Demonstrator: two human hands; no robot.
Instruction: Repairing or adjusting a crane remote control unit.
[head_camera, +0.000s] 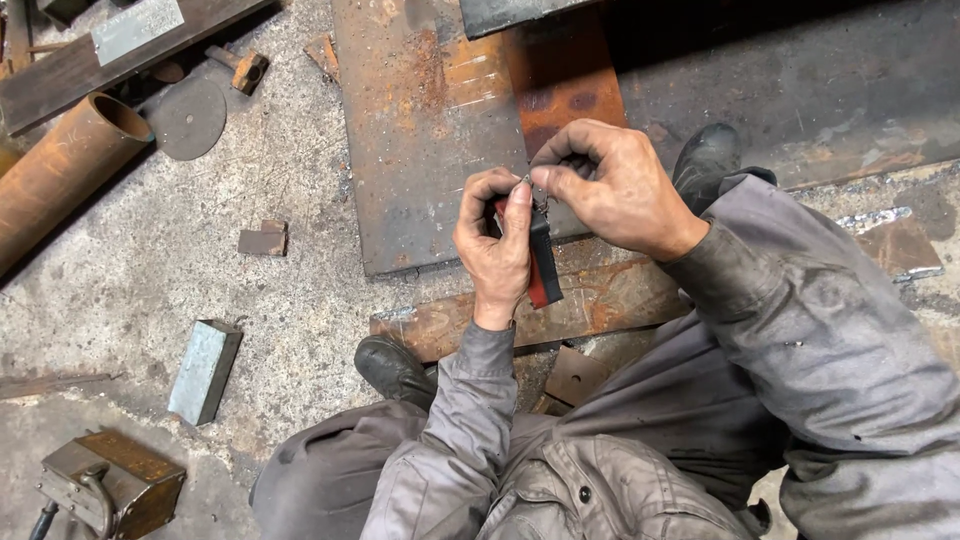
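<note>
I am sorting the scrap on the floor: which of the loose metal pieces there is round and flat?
The dark grey flat metal disc, lying beside the rusty brown steel pipe; the other loose pieces are rectangular blocks or plates.

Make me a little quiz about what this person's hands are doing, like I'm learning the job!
1. True or false: the left hand grips the red and black tool.
2. What do the right hand fingertips pinch: A) the tool's top end, B) the rusty pipe, C) the grey metal block?
3. What lies on the floor under the hands?

Key
1. True.
2. A.
3. A rusty steel plate.
</note>
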